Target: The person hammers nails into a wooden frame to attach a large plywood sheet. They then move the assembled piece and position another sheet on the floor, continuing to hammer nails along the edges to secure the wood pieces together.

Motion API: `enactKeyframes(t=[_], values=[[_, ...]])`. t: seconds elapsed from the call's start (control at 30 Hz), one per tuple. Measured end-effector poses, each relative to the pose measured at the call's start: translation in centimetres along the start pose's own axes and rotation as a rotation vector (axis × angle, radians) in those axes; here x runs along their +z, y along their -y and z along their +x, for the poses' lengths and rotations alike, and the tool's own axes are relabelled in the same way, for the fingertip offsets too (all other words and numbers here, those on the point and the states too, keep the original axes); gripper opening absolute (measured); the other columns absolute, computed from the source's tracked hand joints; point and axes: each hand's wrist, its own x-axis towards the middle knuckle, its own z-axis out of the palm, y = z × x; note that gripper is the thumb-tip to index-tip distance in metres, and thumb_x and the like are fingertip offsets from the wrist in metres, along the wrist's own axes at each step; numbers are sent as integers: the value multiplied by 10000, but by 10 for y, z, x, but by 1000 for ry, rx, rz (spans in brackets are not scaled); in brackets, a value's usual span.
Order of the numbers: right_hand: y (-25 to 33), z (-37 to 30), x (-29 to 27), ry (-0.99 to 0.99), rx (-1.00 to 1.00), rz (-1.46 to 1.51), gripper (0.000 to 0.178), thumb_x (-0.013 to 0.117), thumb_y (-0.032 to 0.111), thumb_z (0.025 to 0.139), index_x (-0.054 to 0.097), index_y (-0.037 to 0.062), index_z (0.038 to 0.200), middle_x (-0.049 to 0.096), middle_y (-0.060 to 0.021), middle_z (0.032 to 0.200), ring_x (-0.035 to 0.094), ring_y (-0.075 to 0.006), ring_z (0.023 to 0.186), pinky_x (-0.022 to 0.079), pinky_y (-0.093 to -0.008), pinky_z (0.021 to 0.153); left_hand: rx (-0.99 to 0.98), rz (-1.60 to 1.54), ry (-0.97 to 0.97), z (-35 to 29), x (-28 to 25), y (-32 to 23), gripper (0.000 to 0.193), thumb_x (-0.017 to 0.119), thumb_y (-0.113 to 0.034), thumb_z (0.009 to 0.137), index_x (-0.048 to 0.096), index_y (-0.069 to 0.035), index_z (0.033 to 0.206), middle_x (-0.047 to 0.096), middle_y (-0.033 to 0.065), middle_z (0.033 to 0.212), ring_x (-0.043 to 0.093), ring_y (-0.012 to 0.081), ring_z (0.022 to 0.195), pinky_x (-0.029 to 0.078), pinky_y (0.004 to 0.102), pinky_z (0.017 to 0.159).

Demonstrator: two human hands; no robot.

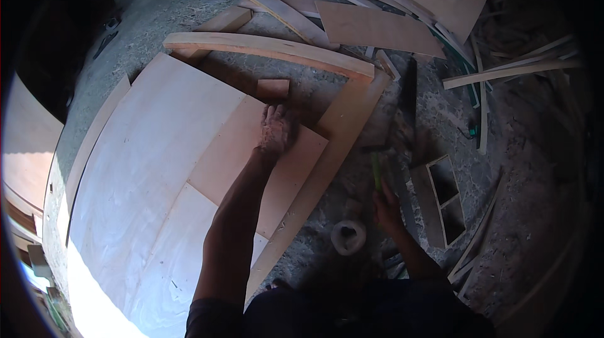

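My left hand [277, 129] lies on a thin plywood panel [229, 155], its fingers extended near the far edge and slightly apart. The panel sits on a wooden frame, beside larger pale sheets [151, 130]. A curved frame beam [270, 47] runs across the far end, and another frame board [333, 140] runs along the right side. In my right hand [387, 207], low over the floor to the right of the frame, is a hammer [377, 171] with a green handle. Its dark head is partly lost in shadow. Inside the frame gap is a small wood block [273, 89].
A pale round ring-shaped thing [348, 237] stands on the floor close to me. To its right is a wooden box [429, 203] with two compartments. Loose strips [509, 72] and plywood pieces [380, 27] lie beyond the frame. Bright sunlight hits the near left corner.
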Motion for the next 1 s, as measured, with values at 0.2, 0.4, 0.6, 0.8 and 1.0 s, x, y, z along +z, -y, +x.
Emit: enactKeyframes(t=[0.2,0.4,0.6,0.8,1.0], values=[[-19,-7,-12,-10,34,-403,563,564,215,975,372,179,1504,592,-84,708,599,-186,552,501,-343,502,-3,0,-25,4,5,0,258,537,-247,918,667,-174,1129,586,103,1118,527,313,1075,351,495,1073],[-36,-14,-31,-67,-188,-1029,509,611,146,879,504,162,1376,641,-210,1025,642,-393,975,520,-509,806,-54,-133,-93,1,8,-1,225,559,-278,926,693,-163,1066,609,110,1090,538,324,1051,374,484,1037],[-54,-16,-59,-140,-256,-1063,545,647,105,828,531,154,1358,615,-214,1116,599,-405,1058,497,-492,867,-13,-63,-50,6,-1,-7,256,515,-300,956,689,-150,1067,617,113,1101,545,326,1054,383,486,1023],[-56,-2,-52,-198,-347,-1010,560,627,67,802,534,165,1345,592,-181,1153,598,-389,1076,519,-489,844,72,96,170,0,-17,-20,307,490,-312,976,632,-102,1150,606,153,1122,528,354,1140,311,518,1106],[-33,23,-56,-126,-374,-826,559,617,23,791,552,142,1333,592,-176,1122,583,-392,1045,502,-467,856,75,125,248,-1,-15,-36,267,495,-272,972,595,-54,1090,598,178,1085,527,368,1129,286,549,1114]])
